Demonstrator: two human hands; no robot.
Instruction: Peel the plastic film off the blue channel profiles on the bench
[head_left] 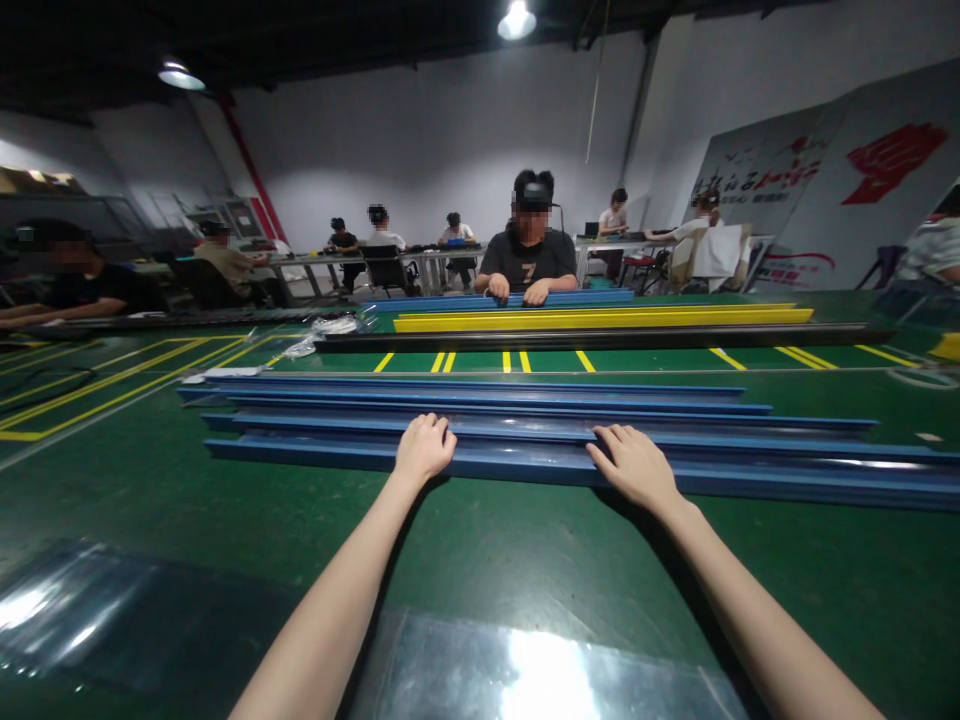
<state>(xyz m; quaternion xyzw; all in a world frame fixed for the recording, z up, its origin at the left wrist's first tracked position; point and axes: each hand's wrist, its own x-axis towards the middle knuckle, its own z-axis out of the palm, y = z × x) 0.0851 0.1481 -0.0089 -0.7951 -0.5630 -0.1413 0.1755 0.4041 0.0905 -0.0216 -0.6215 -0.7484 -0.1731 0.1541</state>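
Note:
Several long blue channel profiles (pixel 525 470) lie side by side across the green table in front of me. My left hand (pixel 424 448) reaches over the near profiles, its fingers curled onto a raised edge and its thumb on the right side. Farther right, my right hand (pixel 634 466) grips the same group, its fingers bent over an edge and its thumb on the near side. The undersides of both hands are hidden, so I cannot tell exactly which edges they press.
Clear plastic sheets (pixel 480 670) lie at the table's near edge. Beyond the profiles are a black strip (pixel 600 338), a yellow profile (pixel 600 318) and crumpled clear plastic (pixel 330 328). A co-worker (pixel 529 250) sits opposite, hands on blue profiles. Yellow tape marks the green table (pixel 480 560).

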